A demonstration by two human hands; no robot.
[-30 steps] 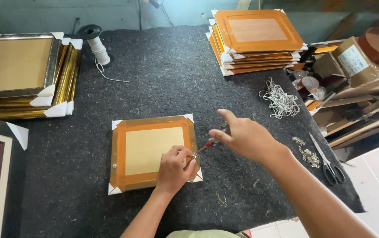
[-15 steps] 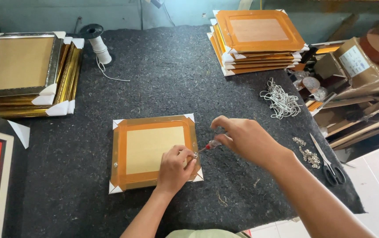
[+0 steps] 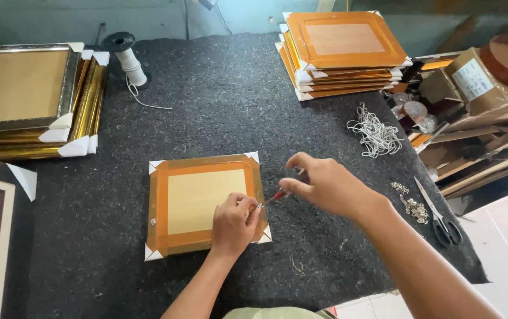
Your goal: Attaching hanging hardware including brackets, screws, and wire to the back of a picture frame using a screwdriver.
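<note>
A small picture frame [image 3: 195, 201] lies face down on the dark felt table [image 3: 218, 106], its back edged in orange tape with white corner guards. My left hand [image 3: 234, 224] rests on the frame's right edge, fingers pinched on a small metal fitting. My right hand [image 3: 325, 186] holds a red-handled screwdriver [image 3: 274, 197] whose tip points at that fitting. A small screw shows on the frame's left edge [image 3: 154, 222].
A stack of orange-backed frames [image 3: 342, 50] sits at the back right, gold frames [image 3: 29, 100] at the left. A spool of white cord [image 3: 129, 56], cut cord loops [image 3: 375, 133], metal hangers [image 3: 410, 204] and scissors [image 3: 440, 215] lie around.
My right hand has turned slightly on the screwdriver and shifted a little. My left hand and the frame stay in place.
</note>
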